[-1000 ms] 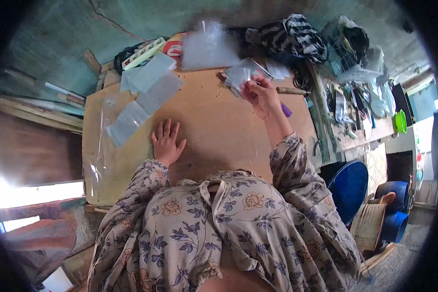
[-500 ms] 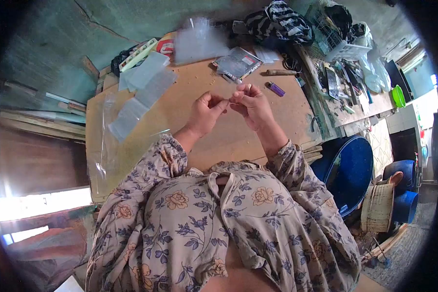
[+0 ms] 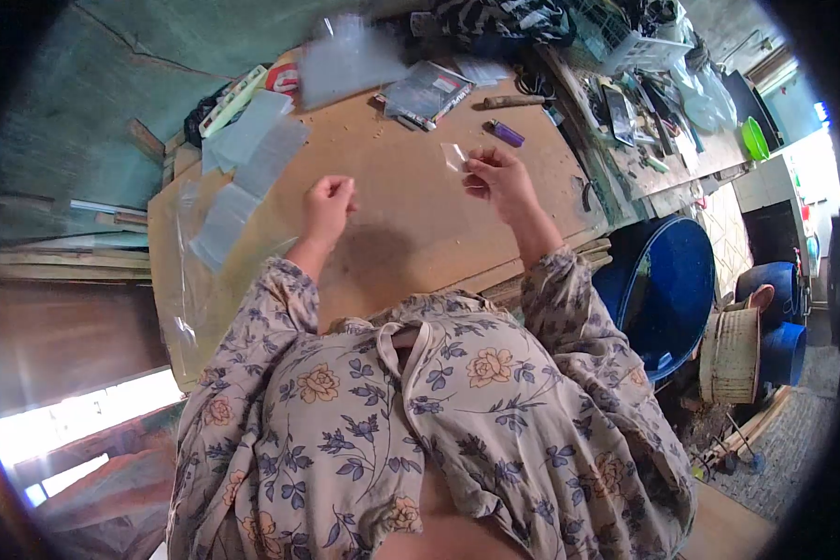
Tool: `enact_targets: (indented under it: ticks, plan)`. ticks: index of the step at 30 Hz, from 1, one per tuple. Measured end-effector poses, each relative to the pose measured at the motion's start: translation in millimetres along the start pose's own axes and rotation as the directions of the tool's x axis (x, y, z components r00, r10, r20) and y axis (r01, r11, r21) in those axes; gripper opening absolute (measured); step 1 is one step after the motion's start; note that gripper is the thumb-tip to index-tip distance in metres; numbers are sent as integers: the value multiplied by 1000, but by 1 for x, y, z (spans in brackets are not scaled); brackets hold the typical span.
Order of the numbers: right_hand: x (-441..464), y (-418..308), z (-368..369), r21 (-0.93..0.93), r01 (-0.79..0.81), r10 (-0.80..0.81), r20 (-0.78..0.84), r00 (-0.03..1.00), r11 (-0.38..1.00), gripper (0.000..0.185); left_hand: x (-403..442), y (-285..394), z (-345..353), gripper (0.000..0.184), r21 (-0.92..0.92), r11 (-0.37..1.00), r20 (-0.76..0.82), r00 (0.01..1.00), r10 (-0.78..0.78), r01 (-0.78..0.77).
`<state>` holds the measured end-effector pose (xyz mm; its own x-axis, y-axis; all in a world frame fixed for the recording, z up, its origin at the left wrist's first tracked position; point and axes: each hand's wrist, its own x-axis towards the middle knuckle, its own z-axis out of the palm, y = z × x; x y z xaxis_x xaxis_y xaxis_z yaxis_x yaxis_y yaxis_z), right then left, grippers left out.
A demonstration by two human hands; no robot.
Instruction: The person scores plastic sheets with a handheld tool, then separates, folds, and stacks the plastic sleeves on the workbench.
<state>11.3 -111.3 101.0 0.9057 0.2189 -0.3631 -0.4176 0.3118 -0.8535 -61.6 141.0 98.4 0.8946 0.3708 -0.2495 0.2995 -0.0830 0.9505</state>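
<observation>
My right hand pinches a small clear plastic piece above the right part of the brown board. To its left, my left hand is raised with the fingers closed; what they hold, if anything, is too small to make out. Beyond my right hand lie a purple lighter, a wooden-handled tool and a printed packet. Clear plastic sheets lie on the board's left side, and a further stack is at the back.
On the right, a side bench holds a phone-like device, a white crate and a green bowl. A large blue barrel stands below it. A striped black bag rests at the back.
My hands were together half a second ago and are now apart, the left one moved left. My right hand now shows the clear piece. The whole view has shifted a little.
</observation>
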Motion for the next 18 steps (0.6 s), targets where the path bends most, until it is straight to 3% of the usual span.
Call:
enact_targets:
  ticks: [2, 3, 4, 6, 7, 9, 13, 15, 16, 18]
  plan:
    - [11, -2, -24, -356, -7, 37, 78, 996, 935, 9, 17, -40, -21, 14, 83, 997, 5, 1000, 5, -5]
    - [19, -1, -35, -613, 60, 31, 137, 990, 788, 8, 26, -60, -30, 14, 163, 986, 7, 1000, 19, -20]
    - [29, -1, -42, -613, 55, 37, 136, 990, 788, 8, 32, -74, -37, 14, 164, 986, 6, 1000, 13, -14]
    - [44, -4, -48, -853, 126, 143, 228, 963, 507, 6, 35, -84, -41, 14, 513, 847, 27, 989, 148, -140]
    - [52, -5, -48, -852, 125, 147, 229, 962, 508, 6, 34, -81, -39, 14, 514, 847, 25, 989, 144, -137]
    - [66, -3, -38, -936, 202, 299, 288, 910, 288, 9, 33, -71, -37, 13, 653, 749, 61, 994, 90, -108]
    - [71, -6, -7, -922, 212, 362, 328, 872, 325, 11, 40, -64, -31, 15, 772, 602, 115, 977, 182, -203]
    - [76, 12, 29, -905, 394, 279, 425, 861, 162, 18, 49, -61, -61, 21, 846, 484, 165, 973, 162, -224]
    - [82, 27, 26, -904, 396, 280, 428, 860, 163, 18, 46, -58, -57, 21, 847, 483, 163, 973, 162, -222]
    - [97, 62, 22, -728, 683, -79, 679, 730, 50, 19, 33, -48, -37, 28, 910, 248, 123, 788, 604, -332]
